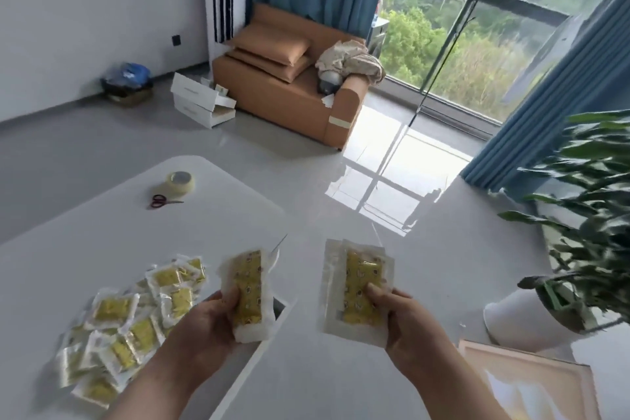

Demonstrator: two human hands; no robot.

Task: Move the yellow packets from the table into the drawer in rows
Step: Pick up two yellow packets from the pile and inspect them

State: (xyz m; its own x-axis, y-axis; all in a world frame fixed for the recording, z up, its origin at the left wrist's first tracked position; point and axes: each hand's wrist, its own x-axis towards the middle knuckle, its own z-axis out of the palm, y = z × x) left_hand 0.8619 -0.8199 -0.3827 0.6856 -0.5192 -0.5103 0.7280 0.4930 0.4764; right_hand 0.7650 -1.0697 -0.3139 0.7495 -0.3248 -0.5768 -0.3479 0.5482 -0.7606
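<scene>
A heap of several yellow packets (133, 314) in clear wrappers lies on the white table (211, 215) at the lower left. My left hand (208, 320) grips a stack of yellow packets (249, 290) over the table's right edge. My right hand (395, 314) holds another stack of yellow packets (358, 286) out over the floor, thumb on top. White drawers (201, 104) sit on the floor by the sofa, far from both hands; their insides are hidden.
A roll of tape (180, 183) and red-handled scissors (163, 202) lie at the table's far end. A potted plant (586, 235) stands at the right, an orange sofa (293, 78) at the back, a framed panel (525, 385) on the floor lower right.
</scene>
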